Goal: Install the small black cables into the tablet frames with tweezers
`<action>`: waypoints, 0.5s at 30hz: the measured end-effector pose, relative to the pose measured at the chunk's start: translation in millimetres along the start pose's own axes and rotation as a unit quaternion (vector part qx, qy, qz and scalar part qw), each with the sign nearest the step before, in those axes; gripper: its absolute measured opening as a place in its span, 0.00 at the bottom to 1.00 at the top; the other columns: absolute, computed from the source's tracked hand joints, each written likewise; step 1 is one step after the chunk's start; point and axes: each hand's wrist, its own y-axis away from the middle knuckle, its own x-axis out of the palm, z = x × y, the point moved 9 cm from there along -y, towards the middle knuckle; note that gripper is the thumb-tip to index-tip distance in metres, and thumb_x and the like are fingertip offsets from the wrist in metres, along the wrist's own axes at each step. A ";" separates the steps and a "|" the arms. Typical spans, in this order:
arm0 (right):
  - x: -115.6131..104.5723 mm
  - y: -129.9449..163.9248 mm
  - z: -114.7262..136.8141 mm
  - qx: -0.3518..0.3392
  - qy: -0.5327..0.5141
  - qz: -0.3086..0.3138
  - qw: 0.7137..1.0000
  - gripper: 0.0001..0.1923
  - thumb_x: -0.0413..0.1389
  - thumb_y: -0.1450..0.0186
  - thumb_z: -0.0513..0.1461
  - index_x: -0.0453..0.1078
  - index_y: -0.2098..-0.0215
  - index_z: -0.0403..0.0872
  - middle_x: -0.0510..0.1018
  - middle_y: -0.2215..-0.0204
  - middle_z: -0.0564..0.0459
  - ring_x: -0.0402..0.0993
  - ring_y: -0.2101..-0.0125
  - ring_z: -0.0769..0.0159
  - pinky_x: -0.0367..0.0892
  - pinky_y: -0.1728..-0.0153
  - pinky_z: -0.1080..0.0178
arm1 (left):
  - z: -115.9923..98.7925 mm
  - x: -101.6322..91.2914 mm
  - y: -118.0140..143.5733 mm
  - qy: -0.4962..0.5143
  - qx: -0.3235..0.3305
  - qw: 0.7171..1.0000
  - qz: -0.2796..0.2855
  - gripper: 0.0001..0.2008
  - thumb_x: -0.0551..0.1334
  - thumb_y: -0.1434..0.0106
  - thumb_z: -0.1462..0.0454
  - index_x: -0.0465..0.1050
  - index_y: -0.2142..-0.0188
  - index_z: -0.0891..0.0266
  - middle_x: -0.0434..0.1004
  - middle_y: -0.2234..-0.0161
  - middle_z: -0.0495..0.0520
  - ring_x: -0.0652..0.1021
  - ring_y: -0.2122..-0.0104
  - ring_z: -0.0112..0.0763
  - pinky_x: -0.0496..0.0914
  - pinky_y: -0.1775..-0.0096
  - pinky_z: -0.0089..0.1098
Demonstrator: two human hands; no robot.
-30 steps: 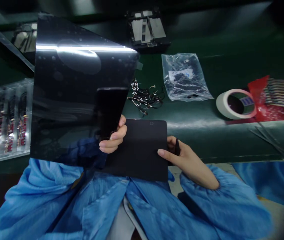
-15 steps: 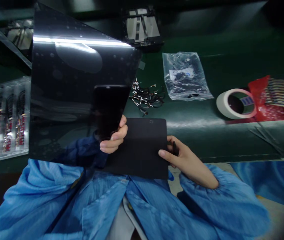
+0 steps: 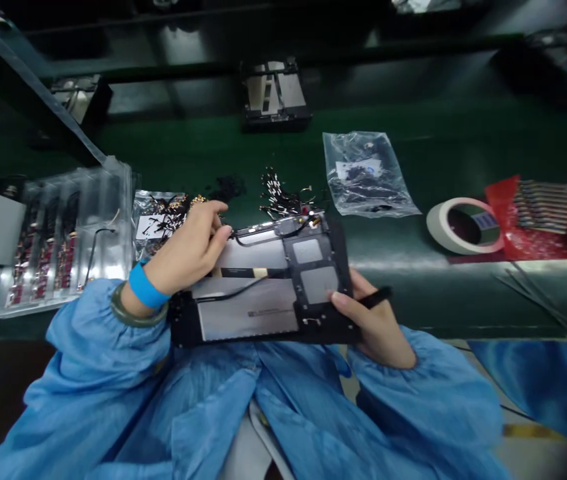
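From the head camera, an opened tablet assembly (image 3: 263,287) lies flat at the near edge of the green bench (image 3: 463,133), just above the person's lap, its black frame up and its silver plates and thin black cables exposed; the left hand (image 3: 188,250) rests on the assembly's upper left corner, fingers curled and fingertips (image 3: 220,233) pressing on a black cable at the top edge, pinched around nothing that can be made out; a blue wristband (image 3: 143,287) circles that wrist above the blue sleeve; the right hand (image 3: 373,320) grips the assembly's right edge, thumb on top of the frame, and also holds a slim black tool (image 3: 376,297) that juts out to the right between its fingers; beyond the assembly, a tangle of small cables (image 3: 288,199) sits just beside its far edge; a clear bag of parts (image 3: 363,175) lies further right, then a roll of tape (image 3: 463,225) and a red packet (image 3: 543,213); to the left stands a clear tray of components (image 3: 63,240), with a second small bag (image 3: 158,223) between the tray and the left hand; another opened unit (image 3: 274,93) lies well apart at the back of the bench.
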 end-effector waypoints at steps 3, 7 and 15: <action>-24.5 -5.5 11.3 0.001 -0.047 -0.062 0.997 0.16 0.60 0.43 0.47 0.72 0.56 0.53 0.81 0.63 0.49 0.79 0.65 0.55 0.72 0.68 0.57 | 15.5 -59.3 28.0 -0.058 -0.015 0.970 -0.237 0.20 0.52 0.33 0.59 0.62 0.46 0.68 0.67 0.48 0.66 0.68 0.46 0.44 0.64 0.45 0.46; -54.3 -53.6 60.9 -0.063 -0.052 -0.156 0.984 0.08 0.55 0.40 0.45 0.70 0.73 0.50 0.81 0.67 0.50 0.79 0.66 0.59 0.67 0.73 0.61 | 50.7 -52.6 55.9 -0.049 -0.078 0.972 -0.216 0.23 0.51 0.32 0.59 0.60 0.43 0.73 0.66 0.46 0.72 0.68 0.44 0.47 0.66 0.46 0.48; 93.2 -220.1 164.8 -0.122 0.076 -0.010 0.990 0.25 0.43 0.33 0.45 0.64 0.49 0.33 0.74 0.64 0.55 0.64 0.76 0.84 0.51 0.79 0.74 | 34.9 55.7 51.4 -0.180 -0.021 0.983 0.005 0.25 0.52 0.32 0.58 0.61 0.38 0.63 0.57 0.36 0.66 0.56 0.35 0.56 0.51 0.40 0.61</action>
